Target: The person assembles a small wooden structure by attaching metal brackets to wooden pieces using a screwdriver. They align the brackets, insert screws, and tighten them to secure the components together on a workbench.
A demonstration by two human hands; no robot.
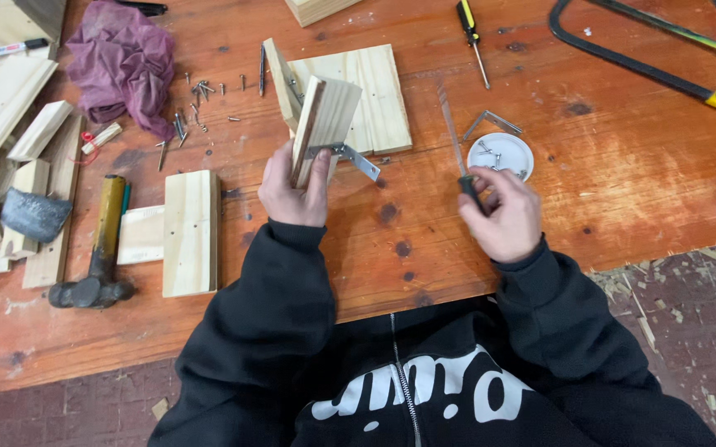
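Note:
My left hand grips a small pale wooden block held upright above the reddish workbench. A metal angle bracket is fixed to the block's lower edge and juts right. My right hand is closed around the dark handle of a screwdriver, whose thin shaft points up and away. Just beyond it sits a white lid holding screws, with a loose bracket beside it.
A flat wooden panel lies behind the block. Loose screws and a purple rag are at upper left; a hammer, wood pieces, a yellow-handled screwdriver and a hacksaw lie around.

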